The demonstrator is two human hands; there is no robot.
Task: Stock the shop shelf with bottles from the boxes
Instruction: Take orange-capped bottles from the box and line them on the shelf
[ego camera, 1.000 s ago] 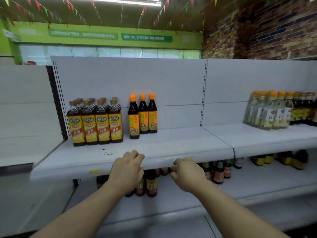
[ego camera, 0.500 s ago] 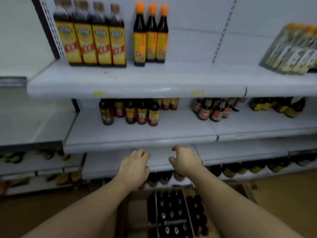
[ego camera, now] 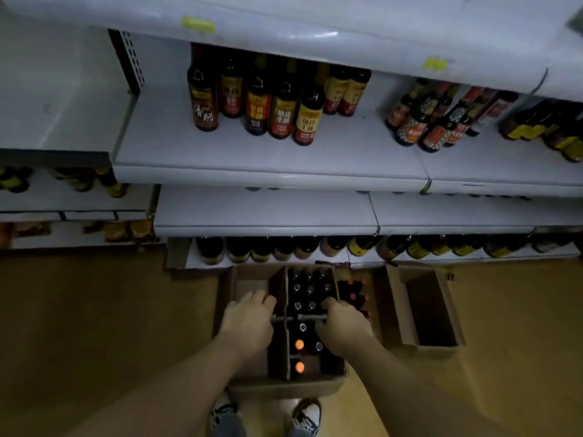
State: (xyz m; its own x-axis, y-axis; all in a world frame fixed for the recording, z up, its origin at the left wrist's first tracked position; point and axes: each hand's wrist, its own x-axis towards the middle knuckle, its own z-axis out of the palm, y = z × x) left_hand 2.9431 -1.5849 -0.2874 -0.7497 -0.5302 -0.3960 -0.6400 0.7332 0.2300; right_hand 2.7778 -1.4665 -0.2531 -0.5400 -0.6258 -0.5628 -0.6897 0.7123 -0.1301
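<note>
Dim overall, underexposed. Brightest zone at 12 o'clock: top shelf lip [ego camera: 315, 36] carries white glare streak, light falling from above. Bottles [ego camera: 284, 115] beneath sit in its shade, labels soft. Floor [ego camera: 94, 326] murky brown at 9 and 3 o'clock. Box [ego camera: 284, 389] interior near black; few caps [ego camera: 299, 344] glint. Wide-angle bend curves shelf lines toward edges. Corner at 1–2 o'clock smeared with blur.

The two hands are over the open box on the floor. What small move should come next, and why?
Probably lower the right hand and close its fingers round one dark-capped bottle in the box. It and the left hand are just above the bottles, no held bottle is visible, and the shelf above has bare room in front.
</note>
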